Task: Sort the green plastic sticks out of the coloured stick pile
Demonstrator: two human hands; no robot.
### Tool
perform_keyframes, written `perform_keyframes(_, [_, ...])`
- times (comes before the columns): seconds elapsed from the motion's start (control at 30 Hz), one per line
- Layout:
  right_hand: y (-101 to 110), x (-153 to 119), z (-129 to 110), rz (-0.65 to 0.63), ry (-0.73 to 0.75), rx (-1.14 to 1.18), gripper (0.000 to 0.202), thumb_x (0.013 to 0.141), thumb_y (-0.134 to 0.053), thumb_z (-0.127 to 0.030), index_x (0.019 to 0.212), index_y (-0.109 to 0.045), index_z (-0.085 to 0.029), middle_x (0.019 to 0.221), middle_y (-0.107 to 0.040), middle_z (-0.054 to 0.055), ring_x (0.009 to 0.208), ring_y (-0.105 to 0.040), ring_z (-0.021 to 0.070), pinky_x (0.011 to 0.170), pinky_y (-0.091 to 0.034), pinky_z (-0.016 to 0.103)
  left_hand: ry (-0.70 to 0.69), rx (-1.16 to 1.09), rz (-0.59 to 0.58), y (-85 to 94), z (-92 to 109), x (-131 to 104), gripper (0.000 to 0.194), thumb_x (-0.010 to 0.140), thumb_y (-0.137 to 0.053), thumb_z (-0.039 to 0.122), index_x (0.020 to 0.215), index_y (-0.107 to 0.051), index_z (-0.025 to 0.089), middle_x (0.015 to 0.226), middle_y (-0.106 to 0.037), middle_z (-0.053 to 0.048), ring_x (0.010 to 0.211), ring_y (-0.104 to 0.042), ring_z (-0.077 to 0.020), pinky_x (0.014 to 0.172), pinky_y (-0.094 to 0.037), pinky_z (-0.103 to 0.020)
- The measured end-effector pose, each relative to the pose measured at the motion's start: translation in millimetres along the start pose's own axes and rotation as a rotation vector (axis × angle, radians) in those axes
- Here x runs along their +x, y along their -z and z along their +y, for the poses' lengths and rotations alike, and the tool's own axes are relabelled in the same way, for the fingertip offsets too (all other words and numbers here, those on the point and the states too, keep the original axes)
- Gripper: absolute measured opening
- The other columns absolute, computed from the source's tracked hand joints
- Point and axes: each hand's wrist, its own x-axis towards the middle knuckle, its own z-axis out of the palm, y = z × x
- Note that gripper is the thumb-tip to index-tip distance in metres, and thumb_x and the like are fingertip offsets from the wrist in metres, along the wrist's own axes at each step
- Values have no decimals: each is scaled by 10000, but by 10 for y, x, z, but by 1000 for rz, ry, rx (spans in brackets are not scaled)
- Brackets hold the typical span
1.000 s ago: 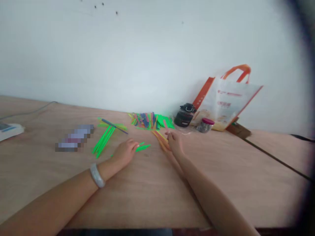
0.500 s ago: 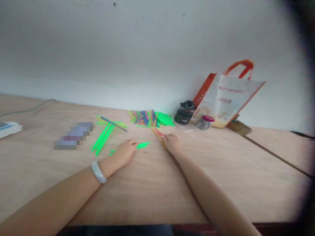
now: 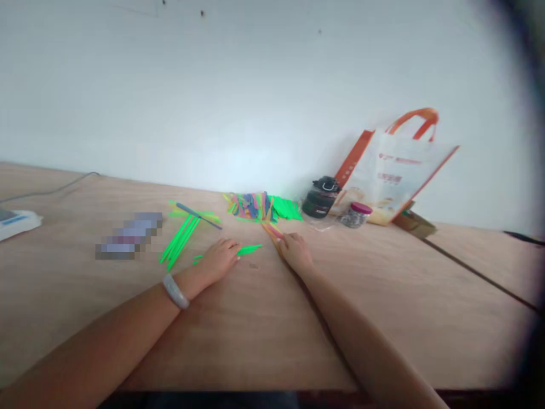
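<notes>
My left hand (image 3: 219, 258), with a pale bangle (image 3: 175, 291) on its wrist, is closed over a few thin green sticks (image 3: 250, 249) that poke out on both sides. To the right, my right hand (image 3: 297, 251) is closed on orange and pink sticks (image 3: 271, 229); its palm hides their near ends. Several longer green sticks (image 3: 181, 241) lie slanted left of my left hand. A blue stick (image 3: 186, 209) crosses yellow-green ones at their far end. Beyond my hands lies a heap of mixed-colour sticks (image 3: 251, 207), beside a green bunch (image 3: 286, 208).
A black-lidded bottle (image 3: 319, 200), a jar with a dark pink lid (image 3: 357, 215) and a white bag with orange handles (image 3: 395, 170) stand by the wall. A blurred-out flat object (image 3: 130, 236) lies left. A white device (image 3: 19, 224) is at the left edge.
Both hands stay nearly where they were, still on the sticks. The view has shifted slightly and the wall looks brighter.
</notes>
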Motion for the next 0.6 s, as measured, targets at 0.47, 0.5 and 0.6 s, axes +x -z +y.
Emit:
perform_keyframes(0.47, [-32, -56, -37, 89, 74, 54, 338, 902, -405, -330, 1087, -623, -149, 1096, -598, 122, 1016, -510, 217, 898, -369, 302, 670, 303, 31, 345, -589, -165, 173, 859, -504, 241, 980, -532, 120, 1056, -541, -125, 967, -546, -256, 814, -460, -347])
perform_keyframes(0.5, [-35, -58, -41, 90, 78, 58, 337, 901, -406, -328, 1087, -624, -149, 1096, -597, 122, 1015, -512, 217, 900, -370, 303, 658, 303, 33, 329, -608, -161, 161, 865, -490, 229, 974, -530, 118, 1050, -543, -128, 966, -549, -255, 818, -458, -346])
perform_keyframes(0.6, [-39, -66, -53, 95, 88, 71, 326, 898, -411, -318, 1080, -627, -156, 1091, -595, 119, 1012, -516, 215, 897, -377, 305, 647, 287, 67, 293, -637, -131, 159, 875, -463, 208, 992, -517, 114, 1033, -555, -133, 969, -554, -253, 818, -451, -342])
